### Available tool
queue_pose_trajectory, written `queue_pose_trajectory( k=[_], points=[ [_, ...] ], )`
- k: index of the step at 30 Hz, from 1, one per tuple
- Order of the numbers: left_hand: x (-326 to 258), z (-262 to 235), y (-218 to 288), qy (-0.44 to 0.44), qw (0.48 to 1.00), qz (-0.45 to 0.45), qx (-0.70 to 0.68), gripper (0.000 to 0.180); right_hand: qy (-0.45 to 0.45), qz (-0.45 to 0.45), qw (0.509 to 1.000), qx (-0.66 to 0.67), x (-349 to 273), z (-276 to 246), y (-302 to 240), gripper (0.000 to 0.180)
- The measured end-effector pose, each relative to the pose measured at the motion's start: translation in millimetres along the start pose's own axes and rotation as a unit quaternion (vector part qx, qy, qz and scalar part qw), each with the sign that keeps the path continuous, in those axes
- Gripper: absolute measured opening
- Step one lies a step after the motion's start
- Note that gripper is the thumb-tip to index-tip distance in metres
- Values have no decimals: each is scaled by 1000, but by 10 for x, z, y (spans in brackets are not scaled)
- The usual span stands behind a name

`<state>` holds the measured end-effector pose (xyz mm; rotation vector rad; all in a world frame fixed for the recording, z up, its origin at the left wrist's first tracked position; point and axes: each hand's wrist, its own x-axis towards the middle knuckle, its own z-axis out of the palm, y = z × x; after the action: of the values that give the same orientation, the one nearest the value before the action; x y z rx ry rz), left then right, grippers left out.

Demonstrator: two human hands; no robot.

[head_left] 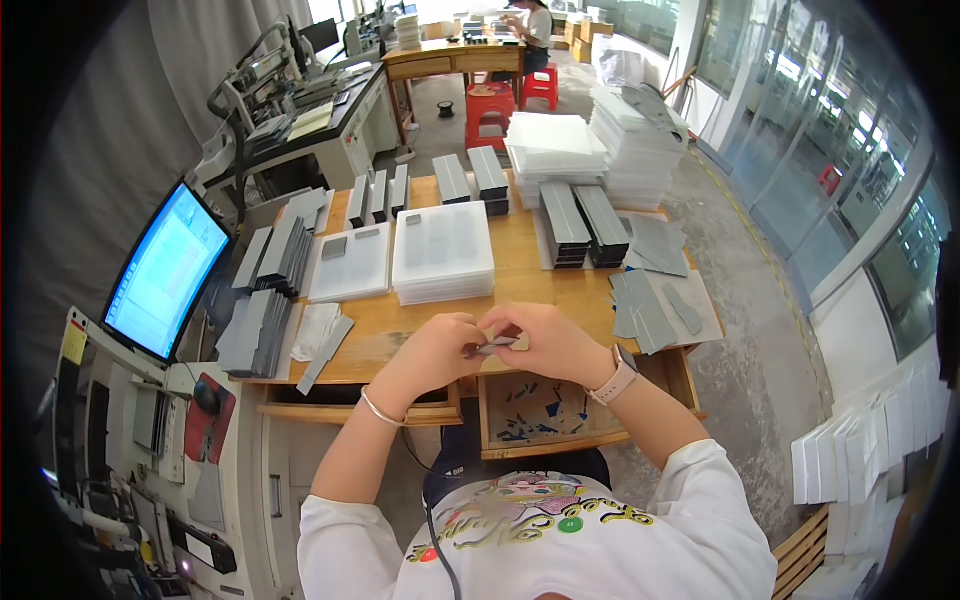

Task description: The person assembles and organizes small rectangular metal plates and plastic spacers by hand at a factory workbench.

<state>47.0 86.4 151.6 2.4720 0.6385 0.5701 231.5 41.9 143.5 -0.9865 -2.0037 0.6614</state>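
My left hand (440, 350) and my right hand (548, 345) meet over the near edge of the wooden table (540, 290). Both are closed on a small flat grey piece (497, 344), pinched between the fingertips; the fingers cover much of it. Just beyond my hands stands a stack of whitish translucent trays (445, 260) with a small grey piece on top. A lower tray stack (350, 270) to its left carries two more grey pieces. Beneath my right wrist, an open drawer (500, 452) contains dark blue scraps.
Grey strips stand in stacks at the left (262, 325) and back right (567, 225). Loose grey sheets (640, 310) lie at the right. Tall white stacks (630, 150) rise behind. A monitor (168, 270) stands at the left. A person (537, 25) sits at a far desk.
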Motion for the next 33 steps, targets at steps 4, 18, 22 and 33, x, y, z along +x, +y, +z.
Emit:
queue_pose_trajectory(
  k=[4, 18, 22, 33],
  points=[
    [-170, -148, -105, 18, 988, -90, -121, 13, -1, 84, 986, 144, 127, 79, -10, 19],
    [-100, 567, -410, 403, 593, -79, -692, 18, 94, 239, 845, 469, 660, 484, 137, 20],
    [-108, 456, -430, 433, 578, -83, -687, 11, 90, 239, 844, 472, 743, 525, 157, 22],
    [88, -143, -567, 467, 609, -109, -632, 17, 45, 256, 851, 456, 1172, 292, 244, 16]
  ],
)
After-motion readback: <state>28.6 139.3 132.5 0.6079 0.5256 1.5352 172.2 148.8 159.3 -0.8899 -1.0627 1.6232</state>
